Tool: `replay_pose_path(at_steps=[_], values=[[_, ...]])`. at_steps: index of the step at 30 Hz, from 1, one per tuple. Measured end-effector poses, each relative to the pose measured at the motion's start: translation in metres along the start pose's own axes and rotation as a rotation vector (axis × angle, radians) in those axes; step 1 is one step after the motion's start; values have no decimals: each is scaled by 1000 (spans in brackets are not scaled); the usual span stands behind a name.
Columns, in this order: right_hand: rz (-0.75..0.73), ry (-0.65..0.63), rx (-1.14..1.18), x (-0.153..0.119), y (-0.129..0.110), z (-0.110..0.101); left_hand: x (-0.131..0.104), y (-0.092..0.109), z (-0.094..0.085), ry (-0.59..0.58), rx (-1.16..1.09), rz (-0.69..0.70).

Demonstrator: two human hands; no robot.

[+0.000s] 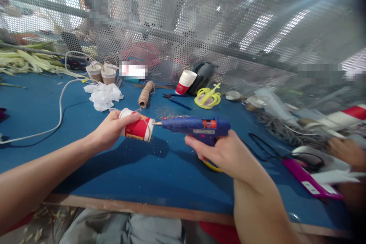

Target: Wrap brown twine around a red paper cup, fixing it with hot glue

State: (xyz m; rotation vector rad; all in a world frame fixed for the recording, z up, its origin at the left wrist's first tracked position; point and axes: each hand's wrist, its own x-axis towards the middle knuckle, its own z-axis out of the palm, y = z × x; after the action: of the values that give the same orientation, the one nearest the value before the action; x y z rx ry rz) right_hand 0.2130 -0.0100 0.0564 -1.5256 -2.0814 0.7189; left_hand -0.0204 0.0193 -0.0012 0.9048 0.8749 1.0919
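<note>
My left hand (pixel 114 127) grips a red and white paper cup (pixel 137 127) lying on its side in the air, thumb across its top. Twine is wrapped on the cup near its right end. In my right hand (pixel 220 150) is a blue hot glue gun (pixel 183 124), a small red light glowing on its body. Its metal nozzle touches or almost touches the cup's right end; which of these I cannot tell. Behind the cup lies a roll of brown twine (pixel 146 94), a strand running from it toward the cup. Part of a yellow ring shows below my right hand.
Blue-handled pliers (pixel 178 100), stacked paper cups (pixel 186 81) and a yellow crown-shaped piece (pixel 208 97) stand farther back. Crumpled white plastic (pixel 103 96) lies left. A purple power strip (pixel 310 179) and another person's hand (pixel 347 152) are at right. A perforated metal screen (pixel 171 19) rises behind.
</note>
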Motion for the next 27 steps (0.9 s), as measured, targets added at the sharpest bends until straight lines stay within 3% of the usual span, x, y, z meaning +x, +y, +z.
replay_pose_path(at_steps=[19,27], values=[[58,-53,-4,-3,-6,-1,1,-1,0,32,29,15],[-10,-3,14,1,0,0,0,-1,0,6,22,31]])
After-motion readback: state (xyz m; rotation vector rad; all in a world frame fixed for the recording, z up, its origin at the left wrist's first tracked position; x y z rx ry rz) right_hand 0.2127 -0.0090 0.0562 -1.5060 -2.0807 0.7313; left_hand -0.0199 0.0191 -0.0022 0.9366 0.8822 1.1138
